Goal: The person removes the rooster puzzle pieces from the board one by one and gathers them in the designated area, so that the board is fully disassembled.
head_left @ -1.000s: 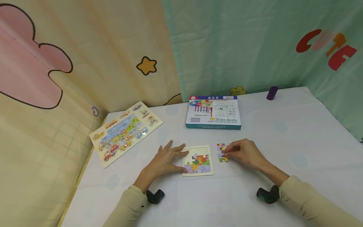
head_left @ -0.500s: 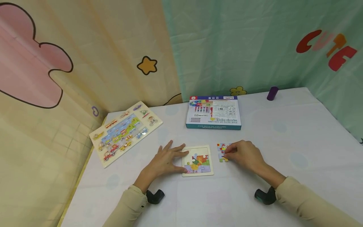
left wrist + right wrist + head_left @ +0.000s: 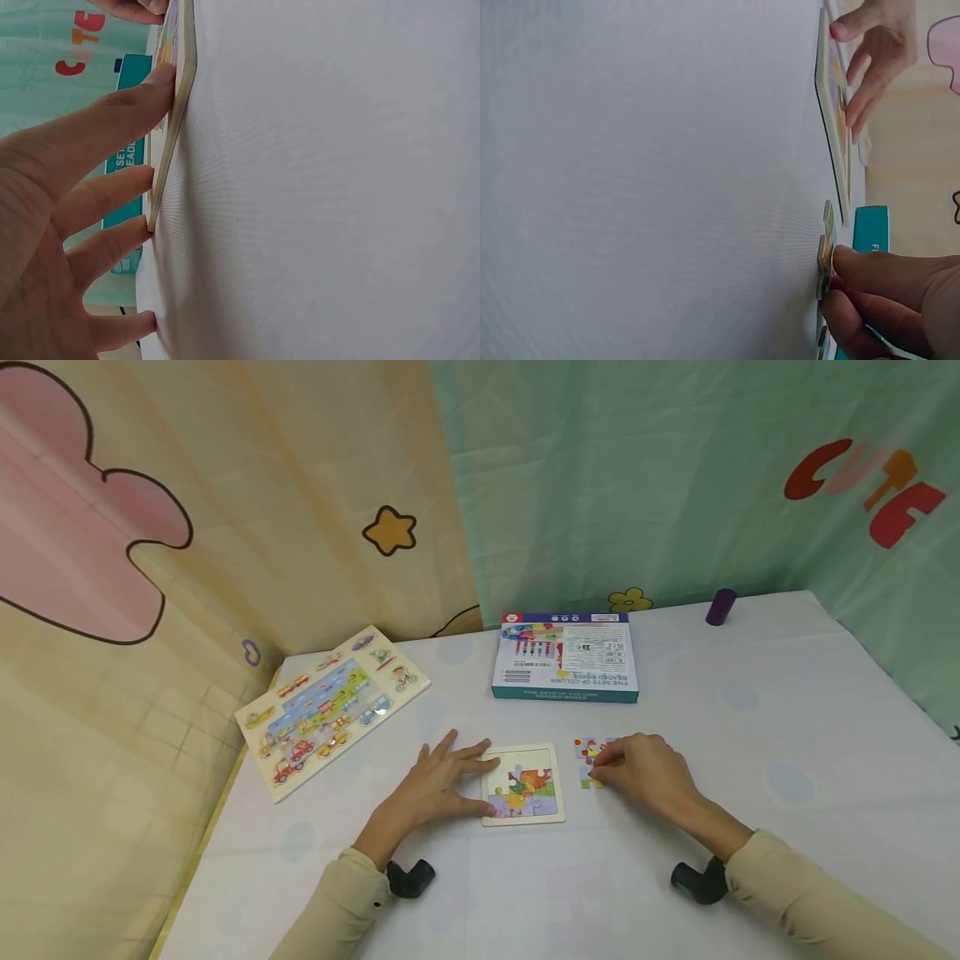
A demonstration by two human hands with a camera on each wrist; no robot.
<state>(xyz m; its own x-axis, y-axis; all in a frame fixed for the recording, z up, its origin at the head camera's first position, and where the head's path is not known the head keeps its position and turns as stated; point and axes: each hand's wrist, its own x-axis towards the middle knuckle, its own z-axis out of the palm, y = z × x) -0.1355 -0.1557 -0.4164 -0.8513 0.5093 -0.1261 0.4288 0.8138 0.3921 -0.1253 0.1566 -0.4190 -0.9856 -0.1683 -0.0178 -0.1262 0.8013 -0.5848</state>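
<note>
In the head view, a small square puzzle tray with a pale rim lies on the table, its lower part filled with colourful jigsaw pieces. My left hand rests at the tray's left side, fingers spread; the left wrist view shows the thumb on the rim. Right of the tray lie several loose jigsaw pieces, close together. My right hand pinches one jigsaw piece there between thumb and forefinger, low at the tabletop. Its fingers partly cover the group.
A larger vehicle puzzle board lies at the back left. Behind the tray is a flat box with a teal edge. A purple cylinder stands near the table's back edge, before the hanging curtain.
My right hand has shifted slightly toward the front, its wrist a little to the left, with its fingers still at the loose jigsaw pieces. The left hand and tray stay put.
</note>
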